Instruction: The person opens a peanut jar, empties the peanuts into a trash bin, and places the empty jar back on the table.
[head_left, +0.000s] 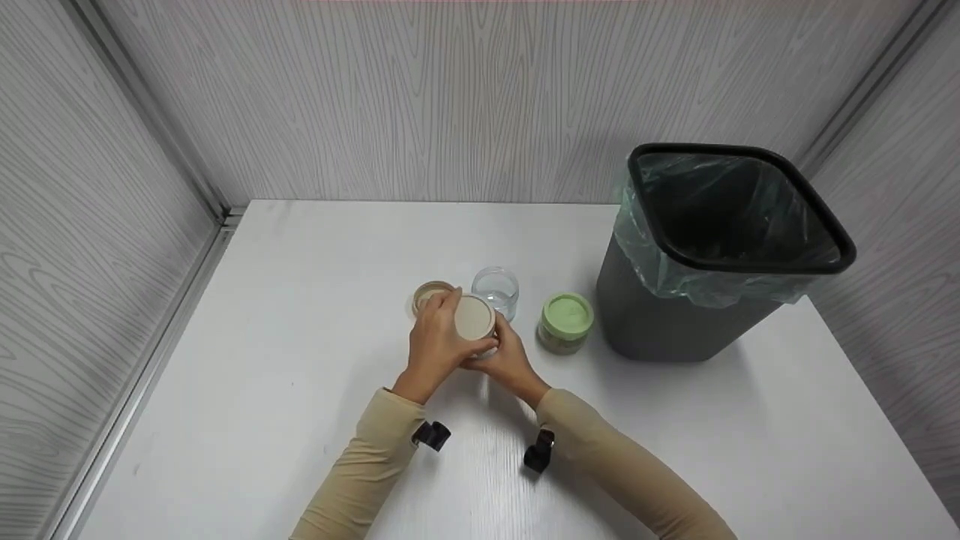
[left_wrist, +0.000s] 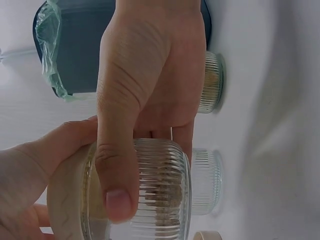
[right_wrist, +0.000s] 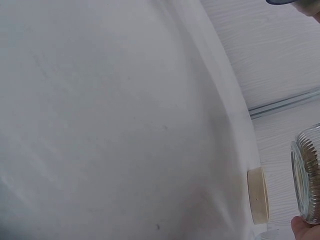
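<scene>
Showing both hands closed round one small ribbed glass jar [head_left: 475, 321] with a cream lid, held near the middle of the white table [head_left: 300, 300], just in front of an open clear jar [head_left: 496, 291] and beside a loose tan lid [head_left: 430, 294]. The left hand [head_left: 435, 337] wraps over the jar from the near-left side, its thumb [left_wrist: 116, 185] lying flat across the ribbed wall and its fingers curled behind; the right hand [head_left: 508, 358] cups the jar from the right and below, fingers curled to it, though the right wrist view catches only a fingertip and the edge of the glass [right_wrist: 306, 175]. Both forearms, in beige sleeves, converge on the jar, wrists low near the tabletop. By appearance the jar is rigid, brittle and light, with only a little granular content at the bottom; the ribs should give the skin some purchase, whereas the smooth lid would slip more readily. A firm hold belongs on the ribbed wall, with the lid taken round its rim. A green-lidded jar [head_left: 565, 322] stands to the right, near a dark bin [head_left: 697, 300] lined with a pale green bag.
</scene>
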